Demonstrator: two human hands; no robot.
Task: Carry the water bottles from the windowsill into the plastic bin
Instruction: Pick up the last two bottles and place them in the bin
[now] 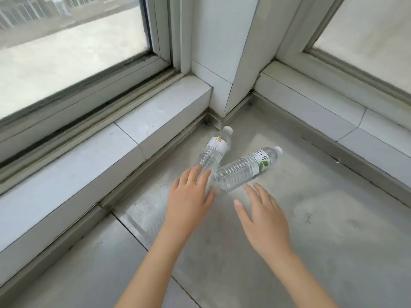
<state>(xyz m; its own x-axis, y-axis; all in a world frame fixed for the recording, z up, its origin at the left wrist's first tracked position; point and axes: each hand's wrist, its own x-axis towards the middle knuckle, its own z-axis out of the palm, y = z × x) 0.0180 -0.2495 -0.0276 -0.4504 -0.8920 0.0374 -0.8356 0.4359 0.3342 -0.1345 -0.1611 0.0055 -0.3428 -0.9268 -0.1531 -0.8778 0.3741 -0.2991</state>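
Two clear water bottles with white caps lie on their sides on the grey windowsill [311, 218], near its inner corner. The left bottle [214, 147] has a white label with an orange mark. The right bottle [246, 166] has a white and green label. Their bases almost meet. My left hand [189, 196] is open, palm down, and its fingertips reach the base of the left bottle. My right hand [262, 214] is open just short of the right bottle's base, holding nothing. The plastic bin is not in view.
A white tiled pillar [224, 63] stands in the corner behind the bottles. Window frames with raised tiled ledges [155, 121] run along the left and right sides. The sill widens toward me.
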